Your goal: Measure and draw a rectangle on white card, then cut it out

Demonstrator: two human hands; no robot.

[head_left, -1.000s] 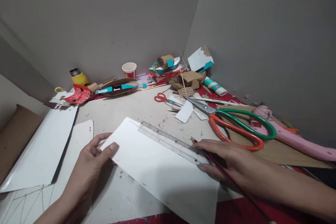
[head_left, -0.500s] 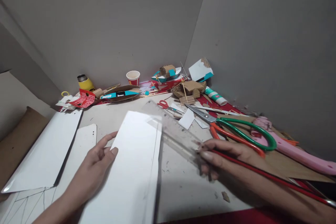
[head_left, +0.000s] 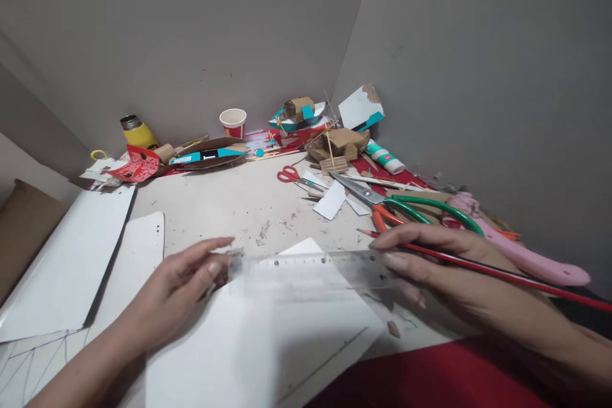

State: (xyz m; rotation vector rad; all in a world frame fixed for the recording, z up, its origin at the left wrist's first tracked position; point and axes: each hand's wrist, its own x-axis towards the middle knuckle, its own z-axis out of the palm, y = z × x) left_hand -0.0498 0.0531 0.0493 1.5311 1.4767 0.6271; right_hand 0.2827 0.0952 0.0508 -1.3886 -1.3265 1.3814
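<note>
White sheet up front, dark line on it. Clear ruler over that: right hand pinches 1 end plus a red pencil, left hand half-curled at the other, can't tell if gripping. Big scissors beyond, paper cup way back.

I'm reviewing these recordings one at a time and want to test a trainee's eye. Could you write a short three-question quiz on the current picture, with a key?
1. Which hand holds the red pencil?
2. True or false: the paper cup is lying on its side.
3. Which thing is seen across part of the white sheet? A) a yellow bottle; B) a transparent ruler; C) the small red-handled scissors.

Key:
1. The right hand.
2. False; the cup stands upright.
3. B; it reaches leftward from the right hand, and is partly blurred.
</note>
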